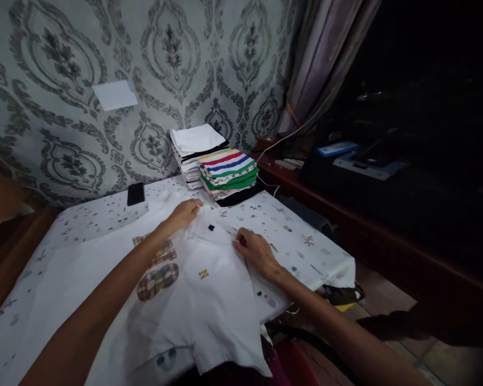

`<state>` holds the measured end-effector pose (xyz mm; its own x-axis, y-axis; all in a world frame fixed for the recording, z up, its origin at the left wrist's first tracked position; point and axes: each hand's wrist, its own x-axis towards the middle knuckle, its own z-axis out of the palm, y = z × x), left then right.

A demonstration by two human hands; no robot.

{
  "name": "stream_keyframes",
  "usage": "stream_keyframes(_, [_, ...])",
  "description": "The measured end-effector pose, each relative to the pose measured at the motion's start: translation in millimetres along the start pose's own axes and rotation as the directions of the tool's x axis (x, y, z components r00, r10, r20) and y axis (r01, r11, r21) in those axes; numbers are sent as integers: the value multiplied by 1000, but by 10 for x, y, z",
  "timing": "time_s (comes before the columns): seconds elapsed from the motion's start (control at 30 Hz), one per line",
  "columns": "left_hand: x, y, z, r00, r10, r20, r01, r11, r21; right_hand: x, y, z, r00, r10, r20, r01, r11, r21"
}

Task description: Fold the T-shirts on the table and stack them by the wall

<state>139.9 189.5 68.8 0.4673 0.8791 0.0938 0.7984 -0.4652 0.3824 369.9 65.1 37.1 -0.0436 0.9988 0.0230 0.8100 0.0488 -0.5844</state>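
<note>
A white T-shirt (221, 300) with a small yellow N lies near me, its lower part reaching the table's front edge. My left hand (184, 213) is closed on the far left of its collar area, by a small dark label. With bent fingers, my right hand (257, 251) grips the shirt's right shoulder edge. Beneath it and to the left spreads another white shirt (100, 262) with plaid patches, partly covered by my left forearm. The fingertips of both hands are partly hidden.
Two stacks of folded clothes stand at the back: one topped with a white garment (199, 139), the other with a striped garment (227, 163). A black phone (136, 194) lies on the patterned tablecloth (309, 244). A dark wooden ledge (346, 214) runs along the right.
</note>
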Motion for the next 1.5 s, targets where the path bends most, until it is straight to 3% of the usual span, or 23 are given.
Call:
stream_keyframes(0.1, [501, -157, 53, 998, -42, 38, 40, 999, 30, 3, 18, -2, 1000, -6, 7, 6, 1000, 13])
stream_keyframes(0.2, [725, -245, 110, 991, -43, 123, 40, 999, 27, 11, 46, -21, 1000, -16, 5, 16, 999, 35])
stream_keyframes(0.37, [759, -310, 166, 988, -54, 141, 59, 998, -27, 48, 39, -77, 1000, -9, -23, 10, 998, 64])
stream_keyframes(0.57, [568, -271, 397, 991, -109, -73, 105, 993, -49, 60, 57, -58, 1000, 20, -1, -20, 990, -142])
stream_keyframes(0.7, [357, -174, 491, 989, -35, -141, 24, 997, -77, 141, 35, -4, 972, -221, -78, 200, 957, -209])
stream_keyframes(0.8, [162, -137, 526, 986, 53, -161, -68, 994, -89, 284, -130, 142, 875, -484, -16, 475, 864, -166])
stream_keyframes(0.9, [-94, -234, 535, 976, 143, -166, -159, 983, -88, 434, -322, 390, 772, -627, 102, 635, 767, -95])
stream_keyframes(1.0, [-473, -511, 441, 987, 67, -149, -73, 997, -35, 528, -353, 618, 725, -667, 172, 685, 725, -76])
stream_keyframes(1.1, [-982, -887, 215, 987, -130, -89, 134, 990, 37, 573, -256, 708, 732, -650, 206, 677, 727, -113])
stream_keyframes(1.2, [-1477, -1184, -15, 951, -300, -80, 308, 946, 105, 642, -288, 709, 751, -631, 194, 659, 733, -165])
stream_keyframes(1.3, [-1767, -1285, -99, 916, -383, -122, 398, 906, 142, 815, -599, 791, 734, -656, 175, 679, 708, -195])
stream_keyframes(1.43, [-1907, -1348, -119, 931, -355, -90, 366, 914, 174, 1189, -1126, 1105, 653, -683, 327, 753, 631, -186])
stream_keyframes(1.5, [-2040, -1496, -210, 907, -411, -91, 421, 884, 202, 1372, -1253, 1255, 675, -637, 372, 729, 654, -202])
